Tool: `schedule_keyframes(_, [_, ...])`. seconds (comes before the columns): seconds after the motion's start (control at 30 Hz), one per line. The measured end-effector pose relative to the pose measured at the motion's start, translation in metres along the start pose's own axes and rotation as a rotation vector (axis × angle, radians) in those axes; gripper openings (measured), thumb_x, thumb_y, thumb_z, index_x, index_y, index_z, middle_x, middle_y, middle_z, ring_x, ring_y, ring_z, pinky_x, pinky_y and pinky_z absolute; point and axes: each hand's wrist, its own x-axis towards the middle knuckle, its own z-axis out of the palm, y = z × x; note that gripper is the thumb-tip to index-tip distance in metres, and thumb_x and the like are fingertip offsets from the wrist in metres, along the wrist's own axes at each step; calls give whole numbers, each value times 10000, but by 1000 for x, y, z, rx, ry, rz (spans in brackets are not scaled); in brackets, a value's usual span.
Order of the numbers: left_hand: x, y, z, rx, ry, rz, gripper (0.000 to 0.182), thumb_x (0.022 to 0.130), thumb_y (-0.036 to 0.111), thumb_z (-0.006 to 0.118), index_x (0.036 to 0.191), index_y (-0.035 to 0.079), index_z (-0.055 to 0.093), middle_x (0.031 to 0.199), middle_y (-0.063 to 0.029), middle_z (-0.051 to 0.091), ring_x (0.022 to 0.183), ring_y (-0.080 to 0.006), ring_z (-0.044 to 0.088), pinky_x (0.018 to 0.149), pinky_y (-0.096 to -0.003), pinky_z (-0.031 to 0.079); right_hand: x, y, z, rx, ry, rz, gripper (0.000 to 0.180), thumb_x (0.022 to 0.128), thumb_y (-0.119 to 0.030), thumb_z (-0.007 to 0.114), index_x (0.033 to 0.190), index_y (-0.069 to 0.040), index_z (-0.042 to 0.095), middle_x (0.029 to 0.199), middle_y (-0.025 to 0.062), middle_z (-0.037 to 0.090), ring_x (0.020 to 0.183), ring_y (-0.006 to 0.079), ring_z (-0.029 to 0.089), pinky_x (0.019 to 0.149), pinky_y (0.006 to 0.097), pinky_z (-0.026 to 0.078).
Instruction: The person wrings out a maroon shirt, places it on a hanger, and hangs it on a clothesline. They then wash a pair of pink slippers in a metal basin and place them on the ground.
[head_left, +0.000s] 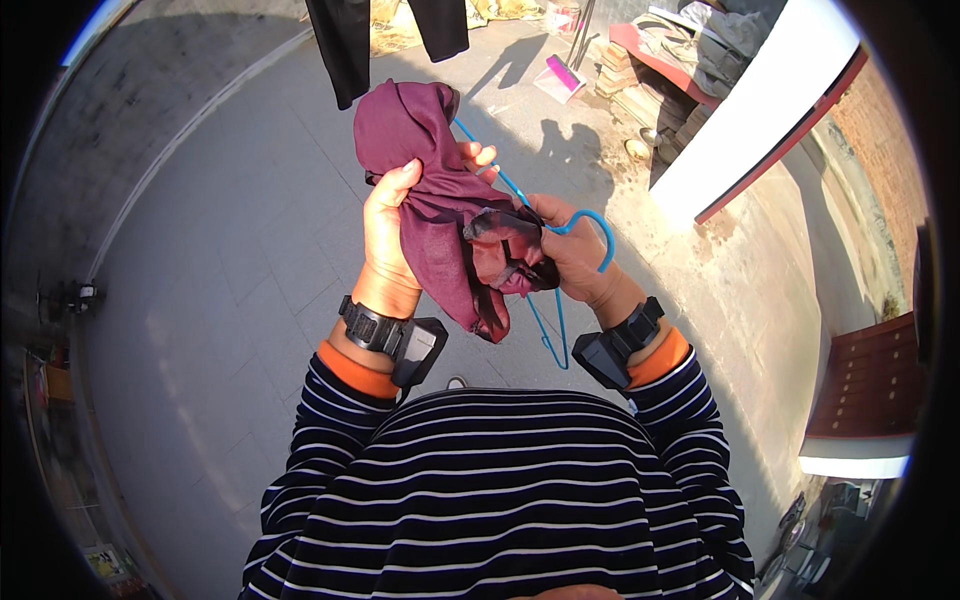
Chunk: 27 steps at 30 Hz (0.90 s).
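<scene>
A maroon garment (442, 187) is bunched up in front of me, with a black and reddish patterned part at its lower right. My left hand (394, 225) grips its left side, the thumb on top and fingertips showing beyond the cloth. My right hand (581, 251) holds a blue clothes hanger (611, 244) near its hook, together with the garment's patterned end. One arm of the hanger runs along the cloth's far side towards its upper end; another part hangs below. How far the hanger sits inside the cloth is hidden.
Black trousers (345, 52) hang just beyond the garment. A pink-and-white dustpan (562, 75) stands on the paving, near stacked wooden boards (630, 86). A white pillar (757, 112) rises at the right, and a dark red door (862, 379) stands at far right.
</scene>
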Motion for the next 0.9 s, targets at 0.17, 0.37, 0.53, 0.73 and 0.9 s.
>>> schedule_keyframes(0.17, [0,5,-37,133,258,-204,440,881,241,643,1205,-36,533,1123,-164,639,1013,-282,627,918,-451,498,3,-35,-16,-56,119,51,215,865,-50,525,1055,-30,622,811,3,625,569,65,554,450,182,410])
schedule_keyframes(0.37, [-23,-1,-107,288,288,-417,330,867,119,628,1137,-62,571,1082,-155,653,939,-255,653,885,-391,522,20,-92,-54,96,277,-198,134,915,-109,530,988,-29,610,729,15,629,512,73,554,409,191,356])
schedule_keyframes(0.53, [-25,19,-117,133,194,-355,264,874,46,569,1102,-88,572,1060,-193,645,926,-286,654,867,-422,539,22,-105,-75,-140,503,-180,123,948,-82,474,880,-66,575,615,-7,538,408,31,348,380,181,256])
schedule_keyframes(0.73, [5,36,-65,-40,45,-38,225,916,-34,456,1126,-91,511,1059,-214,620,912,-294,659,851,-417,573,18,-81,-89,-374,641,-44,211,926,-222,567,930,-18,619,740,61,610,392,49,358,375,219,260])
schedule_keyframes(0.9, [19,21,-47,-96,242,2,156,951,8,392,1049,-47,500,983,-165,600,883,-289,644,855,-445,563,2,-36,-66,-337,374,79,308,940,-236,541,1173,-41,596,1070,95,641,483,69,501,418,205,343])
